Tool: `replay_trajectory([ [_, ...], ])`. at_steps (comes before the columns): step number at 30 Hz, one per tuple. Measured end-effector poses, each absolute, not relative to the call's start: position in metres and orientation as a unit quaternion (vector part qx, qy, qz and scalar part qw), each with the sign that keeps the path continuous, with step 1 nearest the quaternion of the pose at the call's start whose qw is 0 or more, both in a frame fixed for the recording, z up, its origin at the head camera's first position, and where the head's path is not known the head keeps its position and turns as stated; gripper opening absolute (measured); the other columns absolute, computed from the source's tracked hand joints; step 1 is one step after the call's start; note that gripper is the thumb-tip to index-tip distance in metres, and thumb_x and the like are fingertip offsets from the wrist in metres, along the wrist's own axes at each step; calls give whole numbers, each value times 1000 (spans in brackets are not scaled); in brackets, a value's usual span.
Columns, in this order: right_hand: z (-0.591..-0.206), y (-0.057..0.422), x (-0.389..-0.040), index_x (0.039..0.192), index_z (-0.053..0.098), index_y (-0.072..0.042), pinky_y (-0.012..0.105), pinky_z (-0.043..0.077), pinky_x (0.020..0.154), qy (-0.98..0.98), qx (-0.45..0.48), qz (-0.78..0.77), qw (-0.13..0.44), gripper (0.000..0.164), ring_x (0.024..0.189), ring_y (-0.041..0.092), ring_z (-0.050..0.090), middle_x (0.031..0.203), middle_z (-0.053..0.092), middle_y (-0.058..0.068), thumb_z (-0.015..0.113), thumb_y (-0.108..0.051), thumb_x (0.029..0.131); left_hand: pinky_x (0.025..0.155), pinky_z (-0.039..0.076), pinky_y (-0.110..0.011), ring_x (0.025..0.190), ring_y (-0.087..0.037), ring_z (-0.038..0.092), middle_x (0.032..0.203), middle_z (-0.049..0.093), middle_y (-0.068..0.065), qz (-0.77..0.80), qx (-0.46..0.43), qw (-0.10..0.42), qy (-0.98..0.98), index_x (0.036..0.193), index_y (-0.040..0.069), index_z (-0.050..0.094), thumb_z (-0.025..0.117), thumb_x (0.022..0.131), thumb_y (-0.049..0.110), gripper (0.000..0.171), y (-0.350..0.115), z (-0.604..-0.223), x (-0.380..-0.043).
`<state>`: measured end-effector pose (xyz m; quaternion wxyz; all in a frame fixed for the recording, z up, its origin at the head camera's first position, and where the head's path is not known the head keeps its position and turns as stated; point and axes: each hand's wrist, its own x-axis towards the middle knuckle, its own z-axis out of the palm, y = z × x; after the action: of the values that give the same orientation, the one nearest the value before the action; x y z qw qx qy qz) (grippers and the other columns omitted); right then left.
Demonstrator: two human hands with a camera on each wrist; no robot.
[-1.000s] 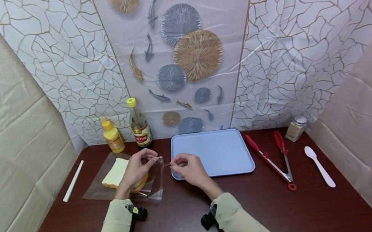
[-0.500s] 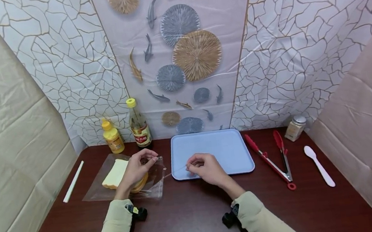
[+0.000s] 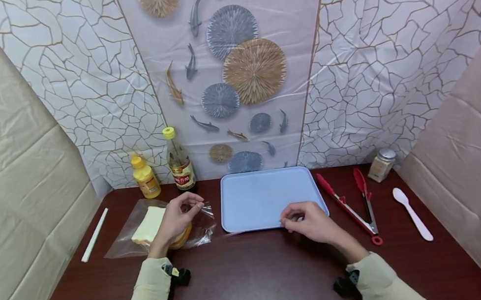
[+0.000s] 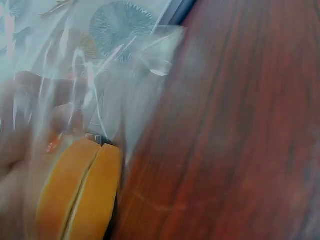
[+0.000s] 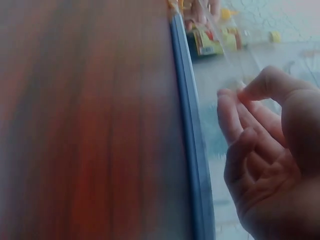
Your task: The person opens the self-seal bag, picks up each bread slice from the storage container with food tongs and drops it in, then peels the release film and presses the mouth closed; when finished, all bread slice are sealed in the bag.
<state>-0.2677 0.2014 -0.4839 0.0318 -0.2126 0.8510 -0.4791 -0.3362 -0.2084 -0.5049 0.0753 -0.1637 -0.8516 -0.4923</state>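
Bread slices [image 3: 148, 226] lie in a clear plastic bag [image 3: 118, 250] at the left of the table. Their orange-brown crusts [image 4: 80, 192] show through the film in the left wrist view. My left hand [image 3: 178, 216] pinches the bag near its right end, over the bread. In front of the blue tray's near edge, my right hand [image 3: 308, 220] pinches the end of a thin, see-through strip [image 5: 227, 52], thumb against fingertips. That strip stretches left toward the bag; what it is made of is too faint to tell.
Behind the bag stand a yellow squeeze bottle [image 3: 147, 180] and a dark sauce bottle [image 3: 181, 166]. A blue tray [image 3: 268, 196] lies centre back. To its right are red-tipped tongs [image 3: 355, 216], a spice jar [image 3: 382, 166] and a white spoon [image 3: 415, 216]. A white stick [image 3: 94, 236] lies far left.
My right hand has moved steadily right, away from the bag, drawing the see-through strip out with it. The left hand stays in place while the bag's open end shifts and crumples slightly.
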Motion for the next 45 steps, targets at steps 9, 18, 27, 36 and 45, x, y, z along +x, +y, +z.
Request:
replay_trajectory([
  [9,-483,266,-249,105,84,-15,22,54,66,884,-254,-385,81,8,74,5,65,89,80,-1,78,-16,101,79,54,-26,93,-19,72,102,80,-6,-487,-152,83,-856,113,13,77,76,104,18,10,-208,-505,-336],
  [18,-479,272,-244,98,85,-17,23,54,64,897,-246,-359,77,21,68,7,68,82,79,-4,71,-28,107,86,57,-36,98,-19,75,106,82,-4,-453,-133,87,-877,112,16,77,75,104,18,9,-199,-501,-332],
  [27,-484,268,-247,88,84,-22,22,52,66,913,-216,-344,49,8,71,2,63,77,76,-11,85,-25,96,88,63,-45,96,-22,78,104,82,-7,-430,-137,139,-881,111,11,78,75,103,12,9,-199,-481,-335],
  [36,-473,247,-248,96,81,-16,23,55,68,908,-219,-358,-22,5,75,2,65,82,75,-9,86,-14,94,78,57,-15,93,-24,79,103,83,-11,-432,-116,201,-872,110,7,79,77,101,10,10,-216,-442,-338],
  [45,-466,152,-234,119,83,-10,35,63,91,857,-306,-413,-19,18,102,10,76,115,83,1,74,-14,104,70,53,-11,84,-6,73,101,84,-9,-456,-84,263,-846,109,11,79,79,101,17,10,-220,-411,-327],
])
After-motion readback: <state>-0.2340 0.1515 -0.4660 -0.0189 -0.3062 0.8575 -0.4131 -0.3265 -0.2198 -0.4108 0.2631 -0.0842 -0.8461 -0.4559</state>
